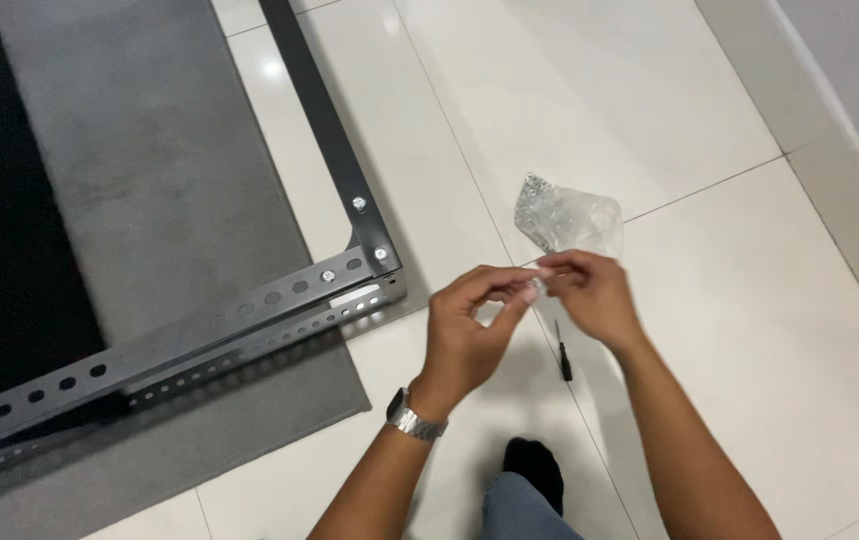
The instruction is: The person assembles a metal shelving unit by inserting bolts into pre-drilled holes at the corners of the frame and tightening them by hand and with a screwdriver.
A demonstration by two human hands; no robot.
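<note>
My left hand (469, 325) and my right hand (594, 295) meet over the white tiled floor, fingertips pinched together on a small silvery fastener (539, 287). Which hand carries it more, I cannot tell; both touch it. A metal watch (411, 417) sits on my left wrist. Just beyond my fingers lies a clear plastic bag of small metal hardware (567, 215). A small dark screwdriver (562, 352) lies on the floor under my right hand.
A grey perforated metal angle frame (249, 325) with bolts at its corner (374, 255) lies at left, partly on a grey rug (149, 180). My foot in a black sock (537, 470) is at the bottom. A wall base runs along the right.
</note>
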